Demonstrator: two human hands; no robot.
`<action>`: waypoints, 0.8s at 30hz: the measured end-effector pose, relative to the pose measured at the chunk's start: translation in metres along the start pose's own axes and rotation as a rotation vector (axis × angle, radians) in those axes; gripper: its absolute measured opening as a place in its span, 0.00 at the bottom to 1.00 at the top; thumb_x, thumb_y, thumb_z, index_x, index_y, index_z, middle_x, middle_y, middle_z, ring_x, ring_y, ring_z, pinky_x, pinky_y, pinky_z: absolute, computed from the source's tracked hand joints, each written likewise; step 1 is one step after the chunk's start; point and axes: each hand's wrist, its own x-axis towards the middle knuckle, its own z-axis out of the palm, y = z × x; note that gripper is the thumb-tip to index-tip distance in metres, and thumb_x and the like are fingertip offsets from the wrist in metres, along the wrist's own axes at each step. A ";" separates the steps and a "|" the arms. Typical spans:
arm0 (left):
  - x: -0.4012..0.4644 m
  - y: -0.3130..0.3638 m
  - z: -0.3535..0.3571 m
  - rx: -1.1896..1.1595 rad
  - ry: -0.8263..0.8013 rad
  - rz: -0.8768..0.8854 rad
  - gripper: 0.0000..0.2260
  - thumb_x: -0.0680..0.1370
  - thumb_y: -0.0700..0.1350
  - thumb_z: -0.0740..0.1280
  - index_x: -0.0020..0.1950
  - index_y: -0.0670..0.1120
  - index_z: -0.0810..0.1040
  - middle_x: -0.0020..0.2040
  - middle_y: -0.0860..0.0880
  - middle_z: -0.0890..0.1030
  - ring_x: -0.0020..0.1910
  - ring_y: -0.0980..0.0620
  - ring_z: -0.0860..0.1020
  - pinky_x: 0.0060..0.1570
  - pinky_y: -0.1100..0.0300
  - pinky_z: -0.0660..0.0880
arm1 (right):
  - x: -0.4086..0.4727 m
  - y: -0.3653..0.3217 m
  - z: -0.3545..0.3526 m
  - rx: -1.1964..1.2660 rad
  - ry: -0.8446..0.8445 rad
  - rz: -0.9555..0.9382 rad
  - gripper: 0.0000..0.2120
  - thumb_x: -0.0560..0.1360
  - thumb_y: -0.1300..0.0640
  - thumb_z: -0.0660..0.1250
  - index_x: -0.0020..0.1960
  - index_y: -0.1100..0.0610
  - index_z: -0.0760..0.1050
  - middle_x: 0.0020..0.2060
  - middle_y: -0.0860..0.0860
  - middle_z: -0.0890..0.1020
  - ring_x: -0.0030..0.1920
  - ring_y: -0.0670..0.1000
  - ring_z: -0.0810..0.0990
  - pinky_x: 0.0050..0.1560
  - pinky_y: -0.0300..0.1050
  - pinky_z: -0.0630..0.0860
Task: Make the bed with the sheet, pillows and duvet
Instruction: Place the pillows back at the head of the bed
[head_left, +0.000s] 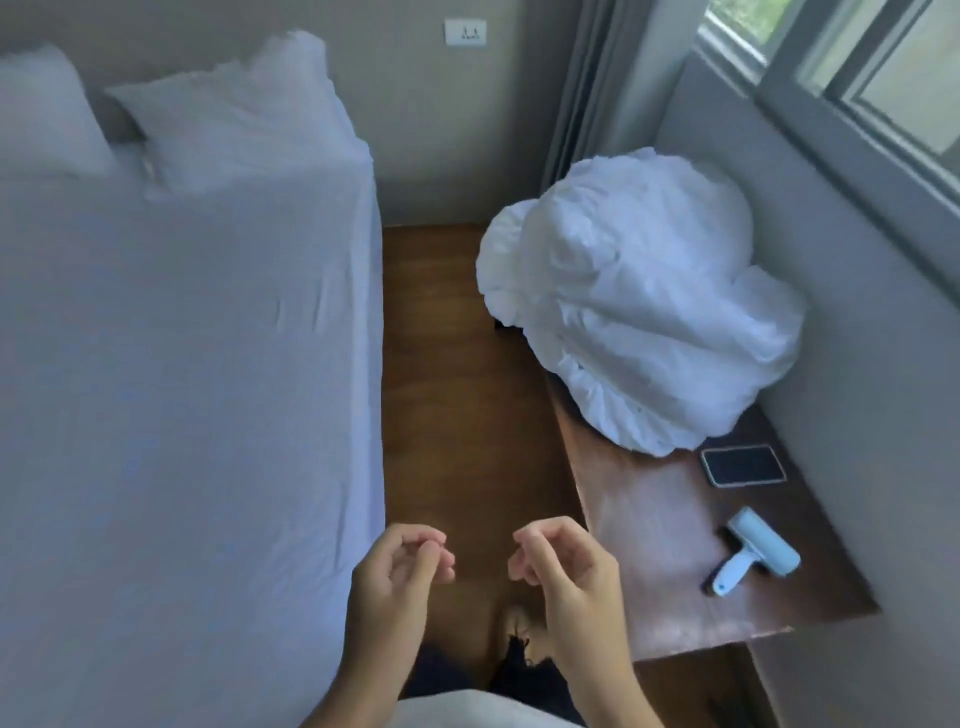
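Both hands hover low over the brown wooden floor (467, 415), between the bed and the desk. On the left hand (397, 574) the grip is loose, fingers softly curled and holding nothing; the right hand (563, 569) mirrors it, its grip just as slack and empty. Beside the left hand, the smooth pale-white fitted sheet (182, 389) covers the bed right to its near edge. Two plump white pillows (244, 124) lean at the head of the bed, against the wall. A bunched white duvet (639, 312) sits heaped on the far end of the reddish-brown wooden desk (665, 545), spilling over its left edge. Near the duvet on the desk lies a dark smartphone (743, 465), and closer, by the right edge, a light-blue lint roller (756, 551).
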 end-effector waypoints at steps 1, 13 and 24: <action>0.013 0.010 0.009 -0.007 0.014 -0.004 0.06 0.80 0.40 0.66 0.46 0.48 0.81 0.39 0.53 0.83 0.42 0.53 0.83 0.48 0.59 0.81 | 0.025 -0.009 0.001 -0.002 -0.057 -0.010 0.08 0.78 0.61 0.68 0.41 0.59 0.81 0.33 0.55 0.82 0.35 0.48 0.80 0.39 0.36 0.76; 0.246 0.075 0.064 -0.119 0.173 -0.153 0.04 0.80 0.41 0.66 0.49 0.48 0.81 0.39 0.54 0.84 0.43 0.51 0.84 0.45 0.61 0.81 | 0.289 -0.030 0.054 -0.133 -0.291 0.073 0.08 0.79 0.59 0.68 0.43 0.57 0.82 0.34 0.53 0.83 0.40 0.54 0.83 0.43 0.45 0.81; 0.577 0.243 0.007 -0.271 0.385 -0.032 0.06 0.81 0.40 0.65 0.47 0.46 0.81 0.39 0.51 0.84 0.41 0.53 0.83 0.44 0.62 0.79 | 0.595 -0.167 0.216 -0.180 -0.331 -0.056 0.07 0.78 0.58 0.68 0.44 0.58 0.81 0.34 0.51 0.84 0.39 0.52 0.84 0.41 0.40 0.81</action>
